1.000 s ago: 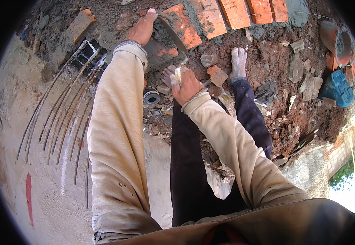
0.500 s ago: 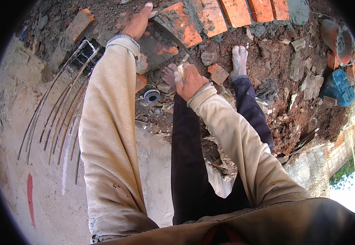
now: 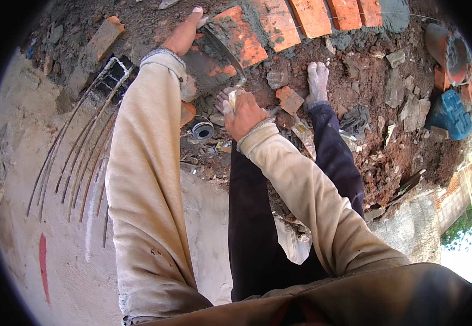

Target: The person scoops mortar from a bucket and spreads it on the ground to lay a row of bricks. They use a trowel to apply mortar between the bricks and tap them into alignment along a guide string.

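Right hand (image 3: 245, 115) closed around the pale handle of the trowel (image 3: 229, 54), and here is the tight spot: the blade stands nearly edge-on between the two hands, alongside the nearest brick of the row (image 3: 309, 17), its far end just beside the left thumb! The left hand (image 3: 182, 33) reaches out past it, fingers stretched forward; the palm side is hidden, so whether it grips or presses anything cannot be told. A slip of the handle, perhaps from a damp grip, could drive that edge into the thumb. Down below, the left foot (image 3: 224, 99) is bare and close to the handle, so a dropped trowel could well land on the toes. Look at the mortar (image 3: 254, 24) too, smeared between the bricks and apparently wet: a hard knock from the blade could shift the nearest one out of line. And there's the string (image 3: 420, 16), thin and easily missed, crossing over the bricks; a wide swing might snag it. The spool (image 3: 202, 130) sits near that same foot, an easy thing to kick, while rubble (image 3: 290, 100) between the feet could spoil a step.
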`<state>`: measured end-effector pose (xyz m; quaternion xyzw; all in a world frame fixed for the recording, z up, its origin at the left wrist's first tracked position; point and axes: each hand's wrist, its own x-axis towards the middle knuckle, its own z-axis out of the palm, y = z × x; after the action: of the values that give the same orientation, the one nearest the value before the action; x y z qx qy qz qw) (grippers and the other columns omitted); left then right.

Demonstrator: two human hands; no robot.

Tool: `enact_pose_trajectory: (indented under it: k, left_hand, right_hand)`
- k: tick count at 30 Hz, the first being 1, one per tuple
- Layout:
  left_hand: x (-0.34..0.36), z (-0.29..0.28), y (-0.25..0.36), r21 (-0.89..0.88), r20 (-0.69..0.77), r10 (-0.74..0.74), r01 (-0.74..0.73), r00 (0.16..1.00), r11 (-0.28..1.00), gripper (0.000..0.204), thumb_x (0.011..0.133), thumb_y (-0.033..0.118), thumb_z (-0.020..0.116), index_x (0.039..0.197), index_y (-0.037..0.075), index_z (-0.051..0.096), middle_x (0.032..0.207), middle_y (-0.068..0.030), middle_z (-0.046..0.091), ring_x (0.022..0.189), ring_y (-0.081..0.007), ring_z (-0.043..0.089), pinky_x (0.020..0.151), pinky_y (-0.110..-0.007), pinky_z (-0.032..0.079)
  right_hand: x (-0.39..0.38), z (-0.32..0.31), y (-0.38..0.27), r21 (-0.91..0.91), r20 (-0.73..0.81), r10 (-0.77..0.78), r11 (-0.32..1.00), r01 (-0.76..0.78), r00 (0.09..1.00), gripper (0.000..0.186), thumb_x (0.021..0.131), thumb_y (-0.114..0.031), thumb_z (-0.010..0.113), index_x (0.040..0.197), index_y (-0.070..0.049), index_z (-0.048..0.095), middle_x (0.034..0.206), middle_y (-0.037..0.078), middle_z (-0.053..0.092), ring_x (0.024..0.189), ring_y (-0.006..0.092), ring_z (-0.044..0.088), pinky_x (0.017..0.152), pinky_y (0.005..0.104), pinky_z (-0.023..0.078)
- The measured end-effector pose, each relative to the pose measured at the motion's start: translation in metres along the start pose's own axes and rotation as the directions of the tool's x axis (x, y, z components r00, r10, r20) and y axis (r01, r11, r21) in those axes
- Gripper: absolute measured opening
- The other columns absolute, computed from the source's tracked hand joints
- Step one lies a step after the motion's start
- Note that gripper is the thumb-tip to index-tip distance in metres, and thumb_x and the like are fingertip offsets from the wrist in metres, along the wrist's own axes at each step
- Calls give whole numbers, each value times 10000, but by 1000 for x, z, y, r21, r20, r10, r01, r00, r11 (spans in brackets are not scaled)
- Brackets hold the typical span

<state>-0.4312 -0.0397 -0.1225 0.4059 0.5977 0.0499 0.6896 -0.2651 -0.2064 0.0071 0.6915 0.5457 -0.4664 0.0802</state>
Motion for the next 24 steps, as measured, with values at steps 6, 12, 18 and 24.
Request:
enact_pose_trajectory:
  k: [6,12,18,24]
  left_hand:
    - [-3,8,4,-65,-63,-30,26,998,998,772,929,644,341,1447,72,368,1456,-154,398,1294,-263,423,967,-380,429]
    - [0,4,11,8,-8,18,-18,1000,1000,821,923,667,325,1489,76,267,1450,-113,416,1187,-222,504,826,-342,493]
    - [2,0,-7,-24,-14,-36,36,999,999,834,909,677,353,1486,80,277,1441,-100,420,1153,-219,526,787,-335,501]
    - [-7,8,4,100,-77,23,-15,997,995,836,903,689,337,1475,79,305,1449,-106,406,1233,-237,454,885,-376,463]
  right_hand:
    - [3,-8,-8,-88,98,74,994,-66,992,362,826,-232,625,1065,12,503,1055,214,550,880,402,634,713,467,534]
    - [-11,-14,-4,-22,3,43,999,-43,999,366,838,-253,622,1070,7,512,1032,205,575,842,413,638,695,473,537]
    - [-18,-29,5,0,-145,-14,1000,15,989,413,844,-272,624,1120,13,511,1020,195,559,814,406,632,667,462,539]
    - [-16,3,12,-79,-132,-80,994,70,988,441,868,-288,609,1155,27,493,1024,175,531,798,387,630,632,447,540]
